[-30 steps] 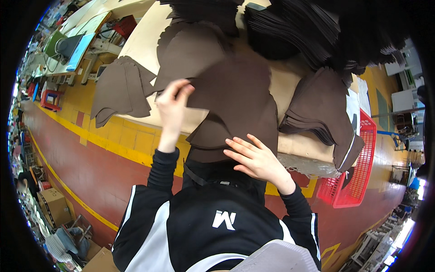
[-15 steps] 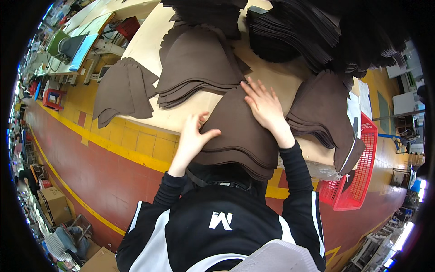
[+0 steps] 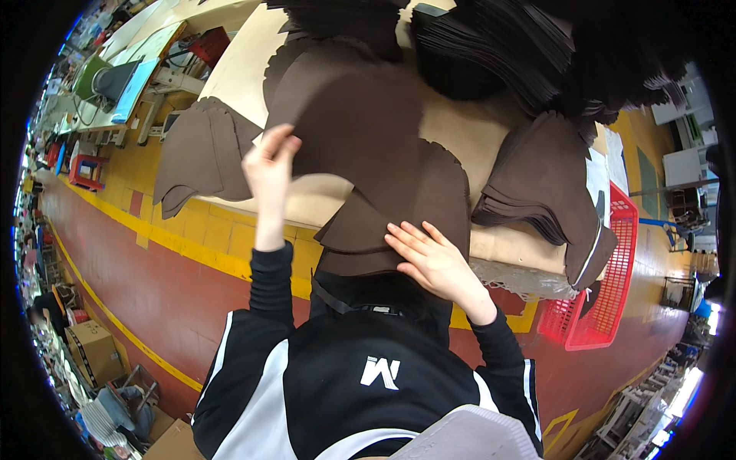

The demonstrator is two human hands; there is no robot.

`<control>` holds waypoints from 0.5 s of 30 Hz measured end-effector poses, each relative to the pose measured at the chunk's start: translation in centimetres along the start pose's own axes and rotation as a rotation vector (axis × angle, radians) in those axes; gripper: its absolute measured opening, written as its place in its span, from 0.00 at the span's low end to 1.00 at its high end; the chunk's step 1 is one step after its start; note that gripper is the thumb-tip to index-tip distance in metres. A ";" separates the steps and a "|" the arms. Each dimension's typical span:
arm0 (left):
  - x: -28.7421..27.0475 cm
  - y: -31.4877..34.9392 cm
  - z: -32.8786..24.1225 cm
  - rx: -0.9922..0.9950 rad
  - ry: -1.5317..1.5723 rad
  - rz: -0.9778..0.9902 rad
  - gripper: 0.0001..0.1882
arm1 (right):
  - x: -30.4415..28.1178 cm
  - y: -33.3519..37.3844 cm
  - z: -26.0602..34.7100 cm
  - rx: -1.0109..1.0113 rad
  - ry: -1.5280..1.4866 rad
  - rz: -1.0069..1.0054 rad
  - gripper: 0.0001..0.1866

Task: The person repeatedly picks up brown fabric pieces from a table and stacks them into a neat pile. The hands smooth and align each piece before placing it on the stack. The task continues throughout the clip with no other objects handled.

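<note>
the left hand [image 3: 268, 159] pinches one brown piece [image 3: 356, 126], blurred, raised above the table [image 3: 502, 250] and not yet laid down. at the near edge more remain stacked [image 3: 447, 180], the right hand [image 3: 437, 265] resting there, fingers spread, gripping nothing.

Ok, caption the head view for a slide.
Left hand at the edge of a motion-blurred brown piece, right hand on the brown pieces beneath.
</note>
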State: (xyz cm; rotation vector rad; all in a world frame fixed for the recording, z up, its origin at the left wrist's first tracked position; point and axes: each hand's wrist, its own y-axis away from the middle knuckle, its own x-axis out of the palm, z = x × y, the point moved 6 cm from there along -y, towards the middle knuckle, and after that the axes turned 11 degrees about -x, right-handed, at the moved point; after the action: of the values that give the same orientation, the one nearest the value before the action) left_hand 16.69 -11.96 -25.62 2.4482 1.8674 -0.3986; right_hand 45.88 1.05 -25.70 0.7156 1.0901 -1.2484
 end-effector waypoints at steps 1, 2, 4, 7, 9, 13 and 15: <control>-1.3 -1.7 0.1 0.014 0.015 -0.055 0.14 | 0.2 0.0 -0.5 0.008 0.036 -0.011 0.30; -2.8 -2.8 0.3 0.024 0.059 -0.080 0.15 | 0.4 -0.4 -0.9 0.000 0.081 -0.013 0.30; -3.4 -3.6 -1.2 0.042 -0.099 -0.160 0.18 | 0.3 -0.9 -2.4 0.063 0.135 -0.053 0.28; -3.7 -1.6 -2.0 0.246 -0.397 -0.266 0.23 | -0.4 -2.7 -5.2 0.102 0.220 -0.105 0.26; -2.2 0.9 0.6 -0.006 -0.160 0.030 0.24 | -0.6 -4.2 -7.9 0.128 0.219 -0.104 0.26; 3.2 9.4 2.5 -0.179 -0.159 0.407 0.30 | -1.2 -6.7 -13.1 0.277 0.189 -0.029 0.27; 4.5 11.6 2.0 -0.176 -0.309 0.412 0.36 | -1.8 -7.1 -14.7 0.362 0.230 -0.086 0.28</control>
State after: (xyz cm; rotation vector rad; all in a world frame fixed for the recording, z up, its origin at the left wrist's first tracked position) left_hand 28.50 -11.32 -30.04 2.4003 1.1919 -0.5235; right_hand 35.42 13.44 -28.35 1.1183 1.0998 -1.4834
